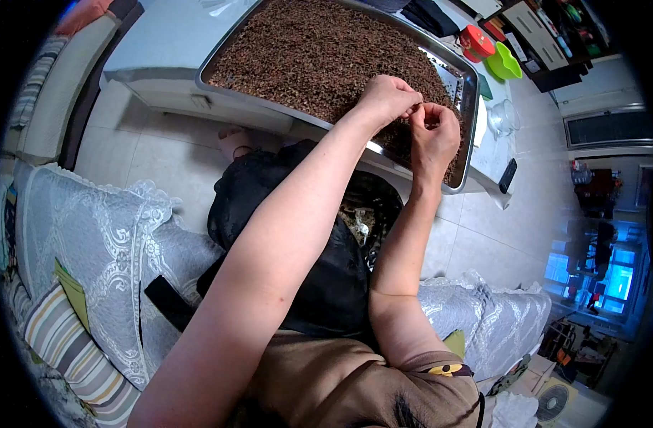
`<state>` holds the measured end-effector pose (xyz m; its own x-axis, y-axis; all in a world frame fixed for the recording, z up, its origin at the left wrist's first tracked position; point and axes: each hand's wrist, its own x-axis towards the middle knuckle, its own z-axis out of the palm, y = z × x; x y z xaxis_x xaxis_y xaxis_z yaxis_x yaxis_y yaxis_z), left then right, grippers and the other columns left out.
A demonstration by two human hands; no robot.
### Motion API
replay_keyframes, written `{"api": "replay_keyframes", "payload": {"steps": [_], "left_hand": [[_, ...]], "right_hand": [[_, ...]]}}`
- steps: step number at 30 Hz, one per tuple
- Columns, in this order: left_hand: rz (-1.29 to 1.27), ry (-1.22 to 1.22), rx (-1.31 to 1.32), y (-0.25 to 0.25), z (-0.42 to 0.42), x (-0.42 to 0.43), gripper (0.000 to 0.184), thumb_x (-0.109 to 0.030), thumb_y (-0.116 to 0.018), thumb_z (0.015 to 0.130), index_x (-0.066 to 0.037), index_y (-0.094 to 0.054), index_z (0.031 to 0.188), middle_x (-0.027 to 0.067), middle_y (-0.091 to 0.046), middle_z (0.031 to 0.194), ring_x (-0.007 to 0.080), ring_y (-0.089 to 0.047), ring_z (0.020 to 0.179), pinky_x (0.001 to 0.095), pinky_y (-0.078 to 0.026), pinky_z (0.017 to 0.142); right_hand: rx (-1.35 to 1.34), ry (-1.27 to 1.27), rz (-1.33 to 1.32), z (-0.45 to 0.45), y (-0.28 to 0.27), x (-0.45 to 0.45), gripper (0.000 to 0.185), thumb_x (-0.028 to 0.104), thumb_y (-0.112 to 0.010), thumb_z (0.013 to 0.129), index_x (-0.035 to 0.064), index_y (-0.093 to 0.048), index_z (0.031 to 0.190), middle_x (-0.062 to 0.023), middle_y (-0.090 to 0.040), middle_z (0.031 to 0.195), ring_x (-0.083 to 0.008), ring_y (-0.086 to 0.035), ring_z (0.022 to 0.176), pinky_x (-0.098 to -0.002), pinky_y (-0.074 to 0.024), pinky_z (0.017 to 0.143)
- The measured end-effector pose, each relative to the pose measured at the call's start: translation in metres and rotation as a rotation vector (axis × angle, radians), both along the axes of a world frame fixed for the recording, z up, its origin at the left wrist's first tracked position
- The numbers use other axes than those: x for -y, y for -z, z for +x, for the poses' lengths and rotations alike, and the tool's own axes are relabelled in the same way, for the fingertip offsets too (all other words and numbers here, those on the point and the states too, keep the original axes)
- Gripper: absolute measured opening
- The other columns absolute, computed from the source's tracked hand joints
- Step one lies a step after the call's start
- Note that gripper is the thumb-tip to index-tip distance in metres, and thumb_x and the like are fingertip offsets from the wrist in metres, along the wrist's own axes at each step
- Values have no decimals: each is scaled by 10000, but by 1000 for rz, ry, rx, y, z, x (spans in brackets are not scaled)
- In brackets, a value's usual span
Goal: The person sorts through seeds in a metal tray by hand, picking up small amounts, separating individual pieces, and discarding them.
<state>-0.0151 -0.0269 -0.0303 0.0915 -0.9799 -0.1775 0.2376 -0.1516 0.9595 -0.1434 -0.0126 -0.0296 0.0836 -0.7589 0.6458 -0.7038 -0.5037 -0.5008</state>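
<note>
A large metal tray (pixel 472 107) holds a thick layer of small dried brown pieces (pixel 305 57), whose kind I cannot make out. Over its right part, my left hand (pixel 387 100) and my right hand (pixel 437 132) meet at the fingertips. Both are closed in a pinch. Whatever sits between the fingertips is tiny and dark, too small to name. Below the tray, a black bag or cloth (pixel 291 264) covers my lap, and a dark open container (pixel 376 207) with bits inside shows between my forearms.
The tray rests on a white table (pixel 155 43). Right of it are a red container (pixel 476 44), a green bowl (pixel 505 63), a clear glass jar (pixel 503 118) and a black phone-like object (pixel 508 175). A lace-covered sofa (pixel 91 228) with a striped cushion (pixel 77 342) surrounds me.
</note>
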Motion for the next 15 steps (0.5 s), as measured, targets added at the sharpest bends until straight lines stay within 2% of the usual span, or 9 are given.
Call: {"api": "replay_keyframes", "payload": {"steps": [3, 5, 8, 11, 15], "left_hand": [[32, 12, -65, -3, 0, -3, 139, -129, -691, 869, 9, -705, 874, 46, -675, 762, 92, -618, 651, 210, -513, 599], [67, 49, -171, -4, -1, -2, 142, -130, -685, 873, 11, -705, 874, 49, -677, 765, 91, -619, 656, 214, -517, 600], [96, 58, -197, -10, 1, -4, 163, -151, -708, 873, 11, -708, 882, 53, -682, 772, 95, -626, 668, 217, -531, 609], [-45, 89, -29, -6, -1, -8, 186, -171, -719, 885, 14, -706, 897, 56, -684, 788, 94, -634, 697, 219, -540, 624], [-19, 59, -61, 4, -1, 0, 197, -176, -700, 908, 21, -696, 906, 67, -685, 812, 103, -644, 734, 228, -555, 645]], "right_hand": [[167, -11, 60, -1, 8, 4, 113, 112, -740, 782, 36, -660, 809, -91, -652, 782, -262, -620, 754, -389, -493, 714], [146, 8, 38, -4, 10, 5, 113, 113, -736, 787, 31, -663, 816, -92, -653, 784, -257, -622, 758, -382, -495, 722], [75, 3, 2, -3, 2, 0, 114, 117, -730, 798, 27, -664, 820, -95, -654, 788, -252, -625, 762, -376, -498, 735], [38, 14, -12, -2, 0, -2, 110, 117, -725, 804, 28, -663, 817, -98, -647, 779, -249, -624, 765, -370, -499, 746], [114, -20, 42, -1, 3, -1, 115, 115, -722, 818, 15, -671, 842, -86, -658, 790, -203, -618, 736, -345, -504, 707]]}}
